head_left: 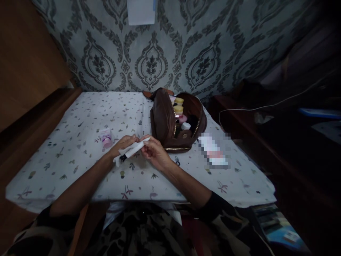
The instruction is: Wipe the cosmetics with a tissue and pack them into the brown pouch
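A slim white tube [134, 149] with a black cap lies slantwise between my hands, partly wrapped in a white tissue [117, 160]. My left hand [124, 144] grips the tissue and the tube from the left side. The fingers of my right hand [155, 151] pinch the upper right end, where tube and tissue meet. Just beyond my hands stands an open brown bag [165, 122] holding yellow-capped items, a white-capped bottle [185, 126] and other things. Left of my left hand is a small pink and white tube [106, 138] on the patterned cloth.
A white cloth with small prints [87, 167] covers the table. Right of the bag lies a pixelated item [214, 151]. Patterned wallpaper rises behind the table, wooden furniture [29, 71] stands at the left, and a white cable [247, 109] runs at the right.
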Tool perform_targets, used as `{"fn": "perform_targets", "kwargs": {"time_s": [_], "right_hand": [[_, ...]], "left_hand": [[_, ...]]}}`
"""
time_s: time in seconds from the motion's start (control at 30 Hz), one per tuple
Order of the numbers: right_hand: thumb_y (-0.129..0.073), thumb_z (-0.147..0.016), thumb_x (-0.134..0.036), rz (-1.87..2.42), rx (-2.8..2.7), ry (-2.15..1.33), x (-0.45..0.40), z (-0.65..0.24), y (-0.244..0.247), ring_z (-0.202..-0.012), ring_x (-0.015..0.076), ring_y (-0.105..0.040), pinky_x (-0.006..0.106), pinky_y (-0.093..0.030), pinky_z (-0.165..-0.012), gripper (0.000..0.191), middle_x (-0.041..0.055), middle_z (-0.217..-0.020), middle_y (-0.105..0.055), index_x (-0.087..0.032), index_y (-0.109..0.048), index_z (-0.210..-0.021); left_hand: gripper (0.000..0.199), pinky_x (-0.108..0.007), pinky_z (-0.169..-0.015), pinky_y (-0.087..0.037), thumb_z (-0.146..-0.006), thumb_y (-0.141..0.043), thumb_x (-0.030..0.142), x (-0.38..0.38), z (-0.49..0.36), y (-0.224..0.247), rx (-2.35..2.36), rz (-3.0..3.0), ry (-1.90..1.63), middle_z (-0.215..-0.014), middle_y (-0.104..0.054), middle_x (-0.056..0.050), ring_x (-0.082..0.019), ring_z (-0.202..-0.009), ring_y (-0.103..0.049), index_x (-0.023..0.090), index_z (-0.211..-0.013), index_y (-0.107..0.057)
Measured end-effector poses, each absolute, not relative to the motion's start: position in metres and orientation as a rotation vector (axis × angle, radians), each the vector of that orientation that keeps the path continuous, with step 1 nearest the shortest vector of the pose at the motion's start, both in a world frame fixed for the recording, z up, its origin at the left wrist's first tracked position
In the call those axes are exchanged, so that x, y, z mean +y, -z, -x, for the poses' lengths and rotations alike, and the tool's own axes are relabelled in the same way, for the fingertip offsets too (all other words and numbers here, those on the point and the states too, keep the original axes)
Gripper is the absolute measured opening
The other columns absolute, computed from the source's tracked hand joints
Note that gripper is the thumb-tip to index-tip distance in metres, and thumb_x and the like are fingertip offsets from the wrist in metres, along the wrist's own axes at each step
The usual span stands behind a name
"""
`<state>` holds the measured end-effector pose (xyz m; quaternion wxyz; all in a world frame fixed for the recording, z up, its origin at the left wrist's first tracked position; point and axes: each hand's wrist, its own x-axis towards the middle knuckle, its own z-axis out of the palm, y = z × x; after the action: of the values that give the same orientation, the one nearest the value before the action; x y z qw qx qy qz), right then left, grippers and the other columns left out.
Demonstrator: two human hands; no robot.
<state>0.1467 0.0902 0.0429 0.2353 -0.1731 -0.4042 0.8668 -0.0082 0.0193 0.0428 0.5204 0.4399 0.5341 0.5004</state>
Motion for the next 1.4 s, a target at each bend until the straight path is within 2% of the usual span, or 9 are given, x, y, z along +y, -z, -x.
{"fn": "perform_targets", "kwargs": {"time_s": [0.17, 0.27, 0.43, 0.7, 0.83, 1.03, 1.13, 1.27, 1.4], "right_hand": [[-0.078, -0.067, -0.034, 0.486, -1.036, -2.402, 0.094, -0.146, -0.043, -0.042, 0.0045, -0.039, 0.015, -0.021, -0.038, 0.032, -0.0074, -0.054, -0.055, -0.019, -0.061, -0.09], [-0.08, -0.066, -0.038, 0.547, -1.043, -2.346, 0.094, -0.144, -0.04, -0.044, 0.0053, -0.045, 0.014, -0.022, -0.038, 0.043, -0.0074, -0.059, -0.058, -0.02, -0.058, -0.098], [-0.081, -0.062, -0.04, 0.588, -1.304, -2.236, 0.086, -0.14, -0.026, -0.041, 0.0056, -0.048, 0.016, -0.03, -0.038, 0.05, -0.0072, -0.066, -0.063, -0.022, -0.05, -0.096], [-0.078, -0.058, -0.03, 0.603, -1.487, -2.207, 0.084, -0.133, -0.011, -0.038, 0.0064, -0.047, 0.017, -0.033, -0.037, 0.046, -0.0121, -0.058, -0.058, -0.023, -0.042, -0.087], [-0.077, -0.059, -0.027, 0.558, -1.437, -2.212, 0.084, -0.135, -0.013, -0.04, 0.0057, -0.047, 0.016, -0.03, -0.039, 0.04, -0.011, -0.059, -0.057, -0.023, -0.045, -0.083], [-0.079, -0.06, -0.03, 0.508, -1.34, -2.291, 0.083, -0.139, -0.019, -0.043, 0.0052, -0.046, 0.016, -0.028, -0.041, 0.037, -0.0099, -0.058, -0.053, -0.021, -0.046, -0.076], [-0.08, -0.061, -0.032, 0.474, -1.351, -2.342, 0.083, -0.141, -0.023, -0.043, 0.0056, -0.046, 0.016, -0.027, -0.041, 0.04, -0.0097, -0.059, -0.055, -0.022, -0.047, -0.081], [-0.079, -0.066, -0.037, 0.376, -1.352, -2.404, 0.084, -0.143, -0.027, -0.042, 0.0066, -0.044, 0.017, -0.024, -0.041, 0.041, -0.0097, -0.055, -0.054, -0.023, -0.048, -0.09], [-0.078, -0.069, -0.041, 0.31, -1.322, -2.538, 0.085, -0.144, -0.029, -0.045, 0.0075, -0.048, 0.017, -0.023, -0.04, 0.042, -0.0033, -0.066, -0.065, -0.022, -0.049, -0.092]], "left_hand": [[0.056, -0.021, -0.042, -0.033, -0.06, -0.078, 0.063, 0.018, 0.012, -0.053, 1.208, -1.092, -1.114, -0.06, -0.059, 0.0, -0.009, -0.046, -0.047, 0.012, -0.079, -0.067], [0.049, -0.02, -0.045, -0.034, -0.065, -0.077, 0.059, 0.019, 0.009, -0.051, 1.301, -1.038, -1.214, -0.062, -0.059, 0.001, -0.009, -0.049, -0.049, 0.014, -0.078, -0.063], [0.041, -0.02, -0.045, -0.035, -0.075, -0.068, 0.057, 0.022, 0.002, -0.042, 1.513, -0.956, -1.438, -0.056, -0.052, 0.006, -0.009, -0.045, -0.046, 0.019, -0.08, -0.053], [0.035, -0.022, -0.056, -0.039, -0.085, -0.058, 0.051, 0.02, -0.007, -0.043, 1.692, -1.305, -1.516, -0.069, -0.046, 0.004, -0.011, -0.062, -0.046, 0.019, -0.074, -0.048], [0.038, -0.022, -0.056, -0.041, -0.079, -0.063, 0.055, 0.019, -0.008, -0.045, 1.533, -1.305, -1.491, -0.073, -0.049, 0.004, -0.012, -0.063, -0.047, 0.019, -0.08, -0.05], [0.034, -0.025, -0.073, -0.046, -0.074, -0.073, 0.045, 0.019, -0.005, -0.048, 1.54, -1.39, -1.462, -0.081, -0.058, 0.002, -0.015, -0.078, -0.055, 0.019, -0.086, -0.055], [0.041, -0.024, -0.069, -0.046, -0.074, -0.075, 0.042, 0.017, -0.004, -0.047, 1.574, -1.321, -1.465, -0.084, -0.059, 0.001, -0.015, -0.078, -0.057, 0.019, -0.102, -0.057], [0.069, -0.022, -0.061, -0.045, -0.072, -0.077, 0.038, 0.017, -0.003, -0.047, 1.547, -1.206, -1.593, -0.082, -0.057, 0.003, -0.013, -0.07, -0.056, 0.022, -0.131, -0.045], [0.077, -0.021, -0.058, -0.045, -0.069, -0.078, 0.034, 0.02, -0.001, -0.049, 1.535, -1.078, -1.808, -0.081, -0.058, 0.005, -0.01, -0.065, -0.055, 0.023, -0.134, -0.04]]}}
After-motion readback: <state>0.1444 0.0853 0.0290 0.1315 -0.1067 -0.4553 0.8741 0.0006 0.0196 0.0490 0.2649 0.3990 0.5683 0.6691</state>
